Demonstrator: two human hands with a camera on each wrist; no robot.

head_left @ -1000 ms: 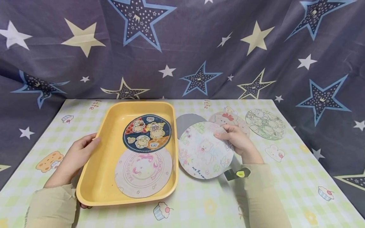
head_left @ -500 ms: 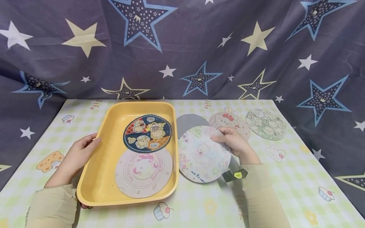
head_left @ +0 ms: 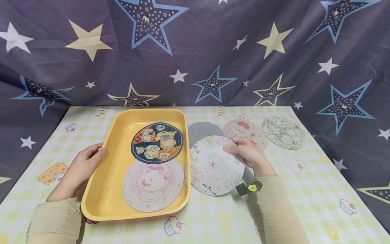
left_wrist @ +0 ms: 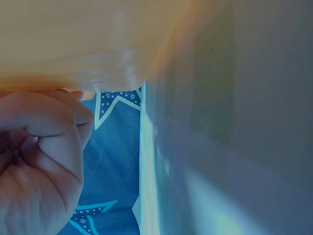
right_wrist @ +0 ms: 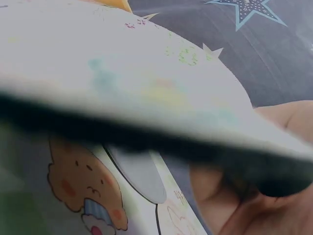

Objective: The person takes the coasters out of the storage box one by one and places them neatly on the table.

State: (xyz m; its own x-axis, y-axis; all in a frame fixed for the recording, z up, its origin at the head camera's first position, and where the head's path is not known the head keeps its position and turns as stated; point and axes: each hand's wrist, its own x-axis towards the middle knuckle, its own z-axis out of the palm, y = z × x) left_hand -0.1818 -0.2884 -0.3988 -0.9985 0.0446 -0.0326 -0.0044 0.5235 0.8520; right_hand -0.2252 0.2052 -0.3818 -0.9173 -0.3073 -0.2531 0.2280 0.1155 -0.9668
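A person's right hand [head_left: 250, 153] held a pale round disc [head_left: 213, 169] near its right-hand edge, the thumb pressed on the printed upper face and the other fingers curled at the edge and behind it, partly hidden. The disc, drawn with a small bear, flowers and blue handwriting near its lower edge, was tilted and raised over the table [head_left: 213, 220], just beside the right side of a yellow tray [head_left: 109, 179]; whether it touched the rim could not be told. The left hand [head_left: 84, 166] gripped the tray's left side, thumb at the rim and fingers bent against the outer wall, as the left wrist view also showed. In the tray's right half lay two more discs: a dark blue one [head_left: 156, 142] with cartoon bears toward the far end, and a pinkish-white one [head_left: 152, 186] with a pink-maned figure nearer the person, their edges meeting or overlapping. Beyond the held disc, and partly covered by it in the head view, lay a plain grey disc [head_left: 204, 128]. To the right of that lay a pink disc [head_left: 243, 132] with a red bow, partly behind the right hand, and then a green-patterned disc [head_left: 284, 133]. A dark star-printed cloth [head_left: 213, 37] hung behind the table.
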